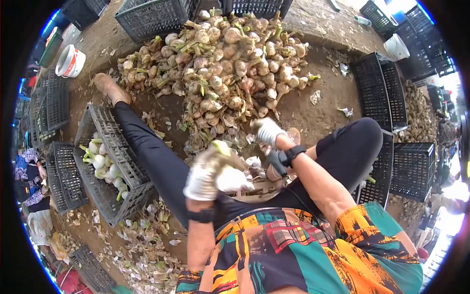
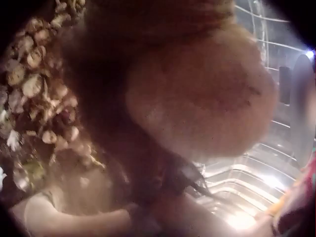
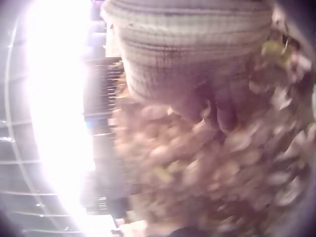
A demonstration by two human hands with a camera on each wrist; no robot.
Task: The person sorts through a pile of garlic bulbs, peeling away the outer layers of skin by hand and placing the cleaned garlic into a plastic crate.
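Note:
My gloved left hand (image 1: pixel 203 174) is above my lap, blurred, with its fingers round a garlic bulb (image 1: pixel 230 179); a pale green cut stem (image 1: pixel 223 147) shows at its upper side. In the left wrist view a large blurred round shape fills the middle and hides the fingers. My right hand (image 1: pixel 269 132), in a white glove, hovers at the near edge of a heap of untrimmed garlic (image 1: pixel 225 63). Two of its fingertips (image 3: pixel 227 118) point down over the blurred heap in the right wrist view. Whether they hold anything I cannot tell.
Left of my leg, a tilted black crate (image 1: pixel 139 193) holds white trimmed bulbs (image 1: pixel 100 161) with green stems. More crates (image 1: pixel 374 90) stand on the right and behind the heap (image 1: pixel 152 19). A white bucket (image 1: pixel 71 61) is at upper left. Peeled skins (image 1: pixel 147 245) litter the ground.

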